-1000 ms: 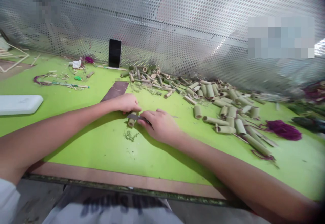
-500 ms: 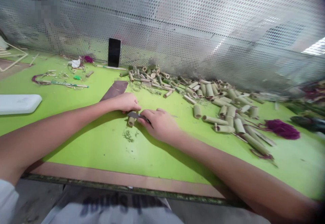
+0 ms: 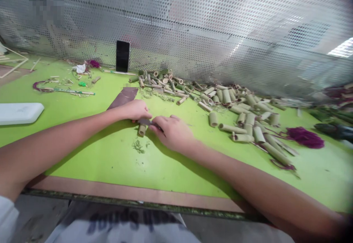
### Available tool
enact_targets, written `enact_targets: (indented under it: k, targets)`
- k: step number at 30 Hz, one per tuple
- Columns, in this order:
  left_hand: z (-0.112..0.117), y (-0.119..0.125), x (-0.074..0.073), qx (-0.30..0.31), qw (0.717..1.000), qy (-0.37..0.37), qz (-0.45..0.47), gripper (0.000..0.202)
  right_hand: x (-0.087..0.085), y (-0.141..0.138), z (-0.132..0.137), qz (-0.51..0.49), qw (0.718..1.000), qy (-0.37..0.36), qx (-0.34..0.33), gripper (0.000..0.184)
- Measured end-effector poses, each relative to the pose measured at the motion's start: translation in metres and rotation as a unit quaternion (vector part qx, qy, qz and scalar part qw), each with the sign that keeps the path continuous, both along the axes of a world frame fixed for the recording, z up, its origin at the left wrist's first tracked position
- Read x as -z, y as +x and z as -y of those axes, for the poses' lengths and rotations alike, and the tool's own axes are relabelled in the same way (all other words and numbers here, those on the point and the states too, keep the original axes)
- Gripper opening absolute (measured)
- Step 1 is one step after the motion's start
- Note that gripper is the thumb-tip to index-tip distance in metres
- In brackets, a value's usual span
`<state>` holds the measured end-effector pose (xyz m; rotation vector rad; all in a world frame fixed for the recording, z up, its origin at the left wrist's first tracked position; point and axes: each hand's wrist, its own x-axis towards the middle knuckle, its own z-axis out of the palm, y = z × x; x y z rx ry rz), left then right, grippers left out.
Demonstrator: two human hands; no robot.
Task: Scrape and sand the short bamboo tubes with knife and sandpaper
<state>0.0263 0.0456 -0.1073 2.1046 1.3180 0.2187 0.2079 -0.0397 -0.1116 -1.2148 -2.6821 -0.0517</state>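
Observation:
A short bamboo tube (image 3: 142, 129) lies on the green table (image 3: 116, 162) under my left hand (image 3: 135, 110), whose fingers are closed on its far end. My right hand (image 3: 172, 132) is closed on a small dark blade (image 3: 148, 122) that rests across the tube. Green shavings (image 3: 138, 146) lie just in front of the tube.
A large heap of cut bamboo tubes (image 3: 237, 109) spreads to the right, with purple thread (image 3: 305, 137). A black phone (image 3: 122, 56) leans on the perforated metal screen (image 3: 193, 33). A brown strip (image 3: 122, 97), a white tray (image 3: 19, 112) and scraps (image 3: 63, 88) lie to the left.
Both hands stay on the tube and blade with only slight shifts. The view has drifted a little, and the shavings pile looks much the same.

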Motion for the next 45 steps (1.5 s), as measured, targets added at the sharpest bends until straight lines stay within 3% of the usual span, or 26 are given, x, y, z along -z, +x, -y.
enact_targets:
  k: [3, 8, 13, 18, 22, 26, 30, 35, 45]
  targets:
    - [0.0, 0.0, 0.001, -0.004, 1.0, 0.001, -0.001, 0.029, 0.0, -0.002, 0.002, 0.017, 0.999, -0.011, -0.032, 0.03]
    - [0.001, -0.001, 0.001, 0.004, 1.0, 0.006, -0.006, 0.031, -0.001, -0.002, -0.001, 0.022, 1.0, 0.007, 0.008, 0.027]
    - [0.0, -0.002, 0.003, 0.003, 1.0, 0.006, 0.0, 0.03, 0.0, -0.001, -0.003, 0.045, 0.999, -0.014, -0.023, 0.03]
    - [0.001, -0.002, 0.001, -0.003, 1.0, 0.019, -0.014, 0.03, -0.001, -0.001, -0.002, 0.031, 0.999, -0.002, 0.022, 0.026]
    - [0.002, -0.002, -0.001, 0.005, 1.0, 0.002, -0.005, 0.027, -0.002, -0.001, 0.0, 0.03, 0.998, -0.034, -0.041, 0.026]
    - [0.002, -0.002, 0.0, 0.009, 1.0, 0.008, 0.002, 0.028, -0.001, -0.001, 0.0, 0.017, 1.0, -0.011, 0.0, 0.025]
    - [0.001, -0.004, 0.003, 0.012, 1.0, 0.011, 0.019, 0.029, -0.001, -0.001, -0.001, 0.023, 0.998, -0.022, -0.052, 0.026]
    - [-0.004, -0.008, 0.009, 0.011, 0.999, 0.015, 0.043, 0.042, -0.002, 0.0, -0.005, 0.016, 1.0, -0.011, 0.025, 0.025]
    - [-0.006, -0.012, 0.004, 0.044, 0.996, -0.049, 0.057, 0.053, -0.001, 0.007, -0.01, 0.034, 0.999, -0.015, -0.017, 0.028]
